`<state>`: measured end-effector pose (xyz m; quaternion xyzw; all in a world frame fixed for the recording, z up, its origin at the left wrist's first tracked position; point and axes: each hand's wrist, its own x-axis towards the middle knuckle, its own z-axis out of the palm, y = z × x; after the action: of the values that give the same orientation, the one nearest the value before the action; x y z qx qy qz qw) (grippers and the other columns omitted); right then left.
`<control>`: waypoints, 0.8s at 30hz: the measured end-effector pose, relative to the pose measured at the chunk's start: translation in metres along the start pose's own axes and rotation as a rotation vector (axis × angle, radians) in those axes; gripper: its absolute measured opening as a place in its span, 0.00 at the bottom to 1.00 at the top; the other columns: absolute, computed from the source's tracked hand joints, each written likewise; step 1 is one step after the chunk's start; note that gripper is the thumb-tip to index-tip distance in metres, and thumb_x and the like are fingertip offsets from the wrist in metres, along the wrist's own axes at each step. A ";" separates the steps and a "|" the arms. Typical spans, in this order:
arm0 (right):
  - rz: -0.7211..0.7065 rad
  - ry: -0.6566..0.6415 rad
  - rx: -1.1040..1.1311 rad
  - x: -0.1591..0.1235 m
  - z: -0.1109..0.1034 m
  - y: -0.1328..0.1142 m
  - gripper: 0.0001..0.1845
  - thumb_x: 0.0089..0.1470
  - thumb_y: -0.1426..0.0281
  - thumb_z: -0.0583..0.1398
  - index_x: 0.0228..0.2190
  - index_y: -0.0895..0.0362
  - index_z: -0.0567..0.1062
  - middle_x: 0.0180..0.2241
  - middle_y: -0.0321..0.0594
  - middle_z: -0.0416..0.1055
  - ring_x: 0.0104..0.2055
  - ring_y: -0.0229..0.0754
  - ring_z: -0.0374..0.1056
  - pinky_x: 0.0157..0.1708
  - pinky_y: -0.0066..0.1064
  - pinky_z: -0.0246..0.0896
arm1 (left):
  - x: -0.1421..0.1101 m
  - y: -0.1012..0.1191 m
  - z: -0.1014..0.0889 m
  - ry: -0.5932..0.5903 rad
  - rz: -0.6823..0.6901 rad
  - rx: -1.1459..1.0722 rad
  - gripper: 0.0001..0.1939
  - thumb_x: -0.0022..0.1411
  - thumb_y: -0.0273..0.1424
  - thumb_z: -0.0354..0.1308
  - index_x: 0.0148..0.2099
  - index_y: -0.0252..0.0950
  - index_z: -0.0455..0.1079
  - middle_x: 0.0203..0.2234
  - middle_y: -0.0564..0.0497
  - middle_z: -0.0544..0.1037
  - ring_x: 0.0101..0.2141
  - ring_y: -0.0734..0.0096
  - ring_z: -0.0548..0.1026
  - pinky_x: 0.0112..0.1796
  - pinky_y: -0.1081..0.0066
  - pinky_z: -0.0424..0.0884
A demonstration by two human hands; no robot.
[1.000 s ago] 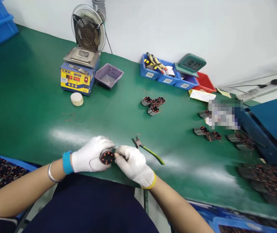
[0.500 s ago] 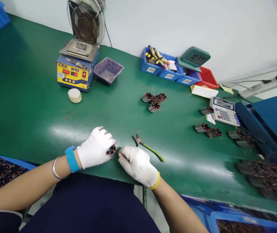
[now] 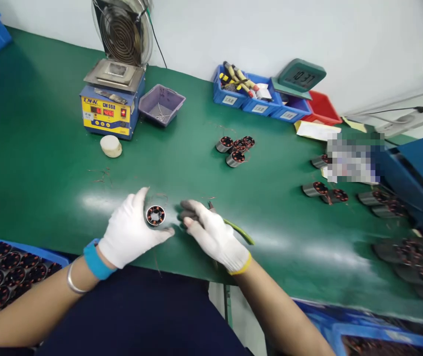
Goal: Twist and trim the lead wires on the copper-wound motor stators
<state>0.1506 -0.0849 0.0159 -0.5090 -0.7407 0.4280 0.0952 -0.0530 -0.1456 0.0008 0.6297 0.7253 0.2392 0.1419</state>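
A motor stator (image 3: 155, 215), a metal ring with black inside and copper windings, stands on the green table (image 3: 174, 178) between the spread thumb and fingers of my left hand (image 3: 132, 232). That white-gloved hand is open around it; whether the palm side touches it I cannot tell. My right hand (image 3: 211, 232), gloved in white with dark fingertips, is open a little to the right of the stator. It partly covers the cutting pliers (image 3: 239, 231), whose green handle shows beyond the knuckles. Thin copper wires trail near the stator.
More stators (image 3: 235, 158) stand mid-table and at the right. A yellow-blue solder pot (image 3: 107, 116) with a fan, a purple tray (image 3: 163, 116), a round white block (image 3: 110, 146) and blue tool bins (image 3: 230, 99) stand behind. A blue crate (image 3: 58, 258) of stators is at lower left.
Both hands have opened. My left hand has let go of the stator, now upright on the table. My right hand has uncurled from its pinch and now partly covers the pliers.
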 end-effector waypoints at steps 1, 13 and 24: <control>-0.014 0.006 0.037 0.013 0.007 -0.005 0.26 0.54 0.63 0.57 0.55 0.51 0.64 0.43 0.40 0.74 0.45 0.46 0.70 0.44 0.37 0.61 | 0.000 0.002 0.004 -0.018 0.006 0.025 0.47 0.49 0.49 0.63 0.63 0.29 0.52 0.45 0.38 0.71 0.46 0.46 0.73 0.45 0.53 0.72; -0.071 0.009 0.812 0.046 0.016 -0.016 0.31 0.42 0.67 0.61 0.50 0.58 0.62 0.25 0.29 0.66 0.25 0.35 0.61 0.25 0.29 0.57 | 0.013 -0.026 0.003 -0.298 0.439 -0.042 0.45 0.52 0.31 0.56 0.68 0.30 0.40 0.41 0.42 0.77 0.39 0.55 0.76 0.40 0.58 0.72; 0.031 -0.074 0.602 0.025 0.035 -0.009 0.31 0.43 0.69 0.62 0.51 0.57 0.64 0.26 0.31 0.68 0.28 0.37 0.65 0.30 0.31 0.61 | 0.027 -0.009 0.008 -0.291 0.134 -0.391 0.06 0.60 0.29 0.51 0.34 0.38 0.68 0.30 0.52 0.76 0.33 0.67 0.75 0.35 0.68 0.71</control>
<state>0.1127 -0.0835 -0.0062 -0.4532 -0.5757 0.6480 0.2081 -0.0613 -0.1183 -0.0084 0.6648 0.5937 0.2909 0.3478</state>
